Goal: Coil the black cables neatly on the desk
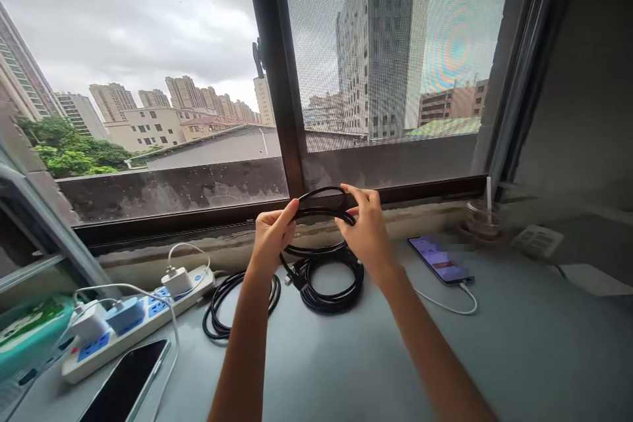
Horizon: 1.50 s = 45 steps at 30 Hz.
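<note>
Between my two hands a black cable (319,211) is held up in loops above the table, near the window sill. My left hand (274,235) grips the left side of the loops, thumb pressed on top. On the other side my right hand (364,221) pinches the cable between thumb and fingers, with the index finger at an upper loop. Below them a coiled black cable (331,306) lies on the table, a dark connector (298,279) by its left edge. Another black cable coil (212,316) rests further left, partly hidden by my left forearm.
A white power strip (143,320) with chargers and white cords lies at the left, beside a dark-screened phone (126,382). At the right are a lit phone (440,260) on a white cable and a plastic cup (483,219) with a straw. The window frame (281,79) rises behind.
</note>
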Each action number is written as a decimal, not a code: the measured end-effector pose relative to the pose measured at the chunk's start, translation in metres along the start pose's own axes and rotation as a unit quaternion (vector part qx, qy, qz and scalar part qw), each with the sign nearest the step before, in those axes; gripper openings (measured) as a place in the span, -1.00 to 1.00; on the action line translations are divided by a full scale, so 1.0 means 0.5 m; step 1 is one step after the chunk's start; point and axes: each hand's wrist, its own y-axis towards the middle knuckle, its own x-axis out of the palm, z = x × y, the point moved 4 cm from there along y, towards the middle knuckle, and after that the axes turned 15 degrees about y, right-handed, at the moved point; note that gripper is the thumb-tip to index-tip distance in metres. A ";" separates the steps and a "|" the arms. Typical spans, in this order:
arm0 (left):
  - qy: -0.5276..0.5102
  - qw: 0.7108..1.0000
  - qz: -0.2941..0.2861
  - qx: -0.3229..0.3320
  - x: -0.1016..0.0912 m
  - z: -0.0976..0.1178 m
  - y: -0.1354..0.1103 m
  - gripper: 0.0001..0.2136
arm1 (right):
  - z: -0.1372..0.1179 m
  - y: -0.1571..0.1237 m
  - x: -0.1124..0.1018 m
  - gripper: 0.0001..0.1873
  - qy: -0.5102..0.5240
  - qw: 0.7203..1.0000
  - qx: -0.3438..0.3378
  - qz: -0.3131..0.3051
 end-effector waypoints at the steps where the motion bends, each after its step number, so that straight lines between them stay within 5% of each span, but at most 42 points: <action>1: 0.019 1.000 0.002 0.005 -0.003 0.001 -0.001 -0.37 | 0.007 -0.001 0.004 -0.44 -0.007 1.000 0.004 -0.009; 10: -0.062 0.997 0.034 0.020 -0.024 0.003 -0.004 -0.36 | -0.020 -0.002 0.001 -0.89 -0.030 0.999 -0.015 -0.040; 17: -0.148 0.989 -0.018 0.015 0.004 0.030 -0.017 -0.34 | -0.097 -0.011 -0.033 -0.90 0.033 0.995 -0.095 0.005; 23: -0.169 0.985 -0.028 0.018 0.011 0.037 -0.021 -0.36 | -0.109 -0.019 -0.032 -0.86 0.116 0.991 -0.057 -0.040; 37: -0.160 0.985 0.049 0.049 -0.012 0.056 -0.030 -0.34 | -0.124 -0.043 -0.008 -0.78 0.250 0.959 0.076 -0.109; 45: -0.150 0.979 0.119 0.067 -0.021 0.073 -0.040 -0.35 | -0.130 -0.047 -0.012 -0.81 0.240 0.960 0.061 -0.130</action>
